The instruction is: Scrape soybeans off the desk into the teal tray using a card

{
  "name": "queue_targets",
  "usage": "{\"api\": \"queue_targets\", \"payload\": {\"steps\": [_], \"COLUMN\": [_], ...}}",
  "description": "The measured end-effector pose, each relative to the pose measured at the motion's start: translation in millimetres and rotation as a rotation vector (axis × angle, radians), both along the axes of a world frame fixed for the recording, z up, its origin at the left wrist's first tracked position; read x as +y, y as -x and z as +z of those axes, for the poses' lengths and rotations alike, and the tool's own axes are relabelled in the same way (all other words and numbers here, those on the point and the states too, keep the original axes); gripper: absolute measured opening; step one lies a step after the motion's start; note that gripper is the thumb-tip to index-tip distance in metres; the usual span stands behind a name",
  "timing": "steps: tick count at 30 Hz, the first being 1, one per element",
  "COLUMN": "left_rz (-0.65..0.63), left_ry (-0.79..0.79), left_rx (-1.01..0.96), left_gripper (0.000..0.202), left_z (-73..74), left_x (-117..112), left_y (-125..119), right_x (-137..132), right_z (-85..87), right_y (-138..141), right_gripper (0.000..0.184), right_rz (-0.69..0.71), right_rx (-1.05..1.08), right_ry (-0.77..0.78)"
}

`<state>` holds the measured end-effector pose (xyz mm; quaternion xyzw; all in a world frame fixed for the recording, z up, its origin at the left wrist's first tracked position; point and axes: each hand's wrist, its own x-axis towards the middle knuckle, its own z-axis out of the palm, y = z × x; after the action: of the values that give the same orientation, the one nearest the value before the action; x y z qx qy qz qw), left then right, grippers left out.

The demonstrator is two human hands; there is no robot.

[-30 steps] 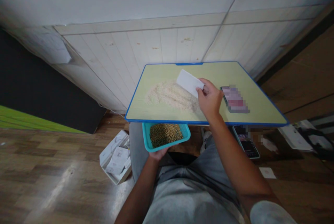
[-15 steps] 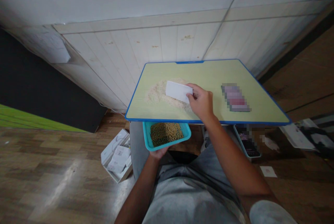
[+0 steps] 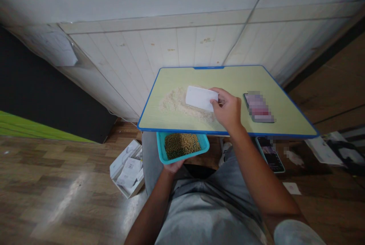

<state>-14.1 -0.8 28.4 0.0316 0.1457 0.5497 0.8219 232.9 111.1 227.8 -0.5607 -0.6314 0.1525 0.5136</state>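
Observation:
My right hand [image 3: 228, 108] pinches the right end of a flat white card [image 3: 201, 98] between thumb and fingers. The card is held over a spread of pale grains [image 3: 174, 101], hiding part of it. These grains lie on a yellow-green tabletop [image 3: 228, 77] with a blue rim. Below the near edge, my left hand [image 3: 174, 166] grips a turquoise plastic tub [image 3: 204, 144] from underneath; most of its fingers are hidden. Inside the tub are green beans [image 3: 172, 152] on the left and tan beans [image 3: 190, 141] on the right.
A phone [image 3: 259, 108] lies on the tabletop's right side. On the floor stand an open white box [image 3: 125, 190] at left and, at right, another phone [image 3: 272, 157] and a small white paper [image 3: 292, 188]. A panelled wall [image 3: 137, 49] rises behind the table.
My right hand has moved the white card to the right across the pale grains. My left hand and the tub have stayed in nearly the same place.

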Motion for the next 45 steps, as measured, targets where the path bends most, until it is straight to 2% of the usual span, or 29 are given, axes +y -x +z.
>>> {"api": "queue_targets", "payload": {"steps": [7, 12, 18, 22, 31, 38, 45], "left_rz": [0.003, 0.003, -0.018, -0.039, -0.023, -0.048, -0.075], "left_ry": [0.002, 0.003, -0.017, -0.059, 0.018, -0.075, -0.133], "left_rx": [-0.002, 0.008, -0.008, -0.037, -0.008, -0.027, 0.056], "left_gripper": [0.071, 0.07, 0.071, 0.073, 0.069, 0.071, 0.074], "left_z": [1.3, 2.0, -4.1, -7.1, -10.3, -17.6, -10.2], "left_x": [1, 0, 1, 2, 2, 3, 3], "left_y": [1, 1, 3, 4, 6, 6, 4], "right_x": [-9, -5, -8, -12, -17, -20, -19], "right_z": [9.9, 5.9, 8.0, 9.2, 6.6, 10.5, 8.2], "right_y": [-14, -11, -8, -9, -2, 0, 2], "right_gripper": [0.048, 0.046, 0.045, 0.046, 0.047, 0.05, 0.048], "right_rz": [-0.079, 0.0, 0.101, 0.081, 0.115, 0.127, 0.134], "right_rx": [-0.1, -0.014, 0.123, 0.099, -0.02, -0.046, -0.054], "right_ry": [-0.032, 0.0, 0.015, -0.002, 0.011, 0.03, 0.027]}}
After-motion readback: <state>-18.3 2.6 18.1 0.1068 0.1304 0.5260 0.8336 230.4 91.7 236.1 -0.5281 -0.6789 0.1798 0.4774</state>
